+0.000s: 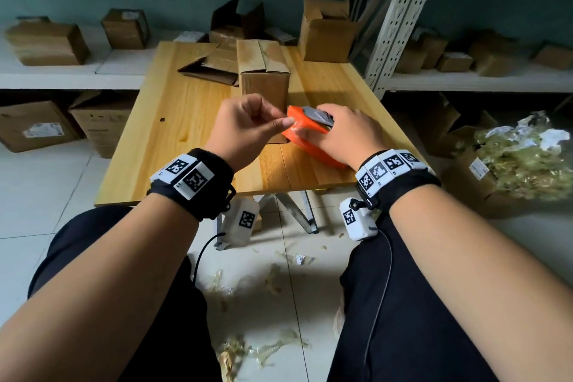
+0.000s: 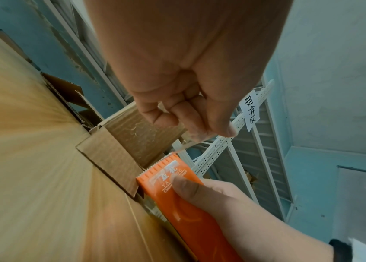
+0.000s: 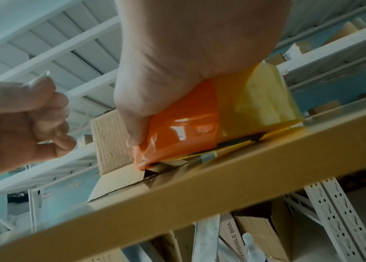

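Note:
An orange tape dispenser (image 1: 305,133) lies on the wooden table (image 1: 173,133), right in front of an upright cardboard box (image 1: 263,77). My right hand (image 1: 341,130) grips the dispenser from above, thumb on its printed side (image 2: 177,195). A yellowish tape roll (image 3: 267,99) sits in its rear. My left hand (image 1: 280,121) hovers just left of the dispenser's toothed end, thumb and forefinger pinching the end of a clear tape strip (image 2: 188,143) pulled from it. The other fingers (image 2: 166,120) are curled in. The dispenser's nose (image 3: 146,159) touches a flap at the box's (image 3: 112,138) foot.
A flattened carton (image 1: 210,68) lies at the table's far left. More boxes fill the white shelves (image 1: 46,43) behind and to the right, with a perforated upright (image 1: 400,18) by the table's far right corner. A heap of crumpled tape (image 1: 524,161) sits at right; scraps (image 1: 273,282) litter the floor.

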Demonstrator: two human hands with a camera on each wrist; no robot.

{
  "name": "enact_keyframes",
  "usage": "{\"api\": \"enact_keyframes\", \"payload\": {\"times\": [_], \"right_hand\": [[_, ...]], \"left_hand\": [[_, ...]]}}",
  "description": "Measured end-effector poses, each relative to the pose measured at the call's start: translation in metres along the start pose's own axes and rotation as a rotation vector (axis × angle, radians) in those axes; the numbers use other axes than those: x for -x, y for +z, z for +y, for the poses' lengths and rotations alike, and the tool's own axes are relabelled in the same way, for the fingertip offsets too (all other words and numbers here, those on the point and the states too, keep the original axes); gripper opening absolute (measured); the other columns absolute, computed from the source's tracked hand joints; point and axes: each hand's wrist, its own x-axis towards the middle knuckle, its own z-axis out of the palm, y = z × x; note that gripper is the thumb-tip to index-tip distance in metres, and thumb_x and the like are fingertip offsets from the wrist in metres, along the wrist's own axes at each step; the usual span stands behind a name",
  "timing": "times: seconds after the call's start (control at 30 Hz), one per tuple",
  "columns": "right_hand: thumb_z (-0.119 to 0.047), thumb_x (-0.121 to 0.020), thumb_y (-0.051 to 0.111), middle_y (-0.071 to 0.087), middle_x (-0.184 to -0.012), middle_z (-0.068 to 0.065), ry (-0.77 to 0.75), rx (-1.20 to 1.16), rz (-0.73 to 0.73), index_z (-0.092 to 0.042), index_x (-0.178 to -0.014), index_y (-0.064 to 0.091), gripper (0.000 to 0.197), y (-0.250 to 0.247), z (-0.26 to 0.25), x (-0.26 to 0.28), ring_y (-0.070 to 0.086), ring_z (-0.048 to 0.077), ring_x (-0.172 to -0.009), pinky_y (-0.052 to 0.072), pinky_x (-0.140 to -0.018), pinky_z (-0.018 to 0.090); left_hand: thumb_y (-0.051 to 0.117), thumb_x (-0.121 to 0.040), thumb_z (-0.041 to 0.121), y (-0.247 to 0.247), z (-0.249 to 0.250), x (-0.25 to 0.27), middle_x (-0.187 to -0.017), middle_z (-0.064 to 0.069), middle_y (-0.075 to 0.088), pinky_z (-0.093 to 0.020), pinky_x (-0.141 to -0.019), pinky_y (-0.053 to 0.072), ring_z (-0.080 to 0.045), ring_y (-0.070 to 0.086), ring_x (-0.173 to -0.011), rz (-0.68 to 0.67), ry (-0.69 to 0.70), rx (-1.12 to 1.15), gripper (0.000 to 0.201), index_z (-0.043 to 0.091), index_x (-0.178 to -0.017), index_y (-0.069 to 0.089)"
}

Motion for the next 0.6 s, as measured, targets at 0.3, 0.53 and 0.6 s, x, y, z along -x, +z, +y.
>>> {"api": "enact_keyframes", "payload": {"times": [0.3,0.53,0.6], "right_hand": [[-0.092,-0.082,0.048,0.073,-0.106,-0.003,0.088,-0.031,0.06,-0.037,-0.122,0.059,0.069,-0.005,0.002,0.016,0.067,0.031,-0.096,0.043,-0.08,0.037],[-0.093,-0.083,0.044,0.07,-0.095,-0.001,0.122,-0.022,0.099,-0.033,-0.115,0.06,0.07,-0.009,0.0,0.022,0.06,0.03,-0.083,0.044,-0.079,0.039],[-0.087,-0.087,0.048,0.069,-0.093,0.002,0.172,-0.012,0.094,-0.029,-0.112,0.06,0.063,-0.006,-0.001,0.019,0.057,0.031,-0.082,0.042,-0.077,0.039]], "left_hand": [[0.082,-0.085,0.002,0.006,0.014,-0.004,-0.069,0.005,0.073,-0.015,-0.06,0.052,-0.003,0.069,-0.063,-0.072,-0.028,0.065,0.016,0.003,-0.08,0.066],[0.083,-0.081,0.012,0.011,0.026,-0.003,-0.081,-0.021,0.075,-0.022,-0.063,0.059,-0.022,0.073,-0.072,-0.086,-0.022,0.056,0.019,0.003,-0.081,0.067],[0.082,-0.079,0.015,0.009,0.033,-0.001,-0.08,-0.014,0.077,-0.026,-0.068,0.062,-0.022,0.074,-0.074,-0.146,-0.015,0.142,0.02,0.003,-0.083,0.067]]}}
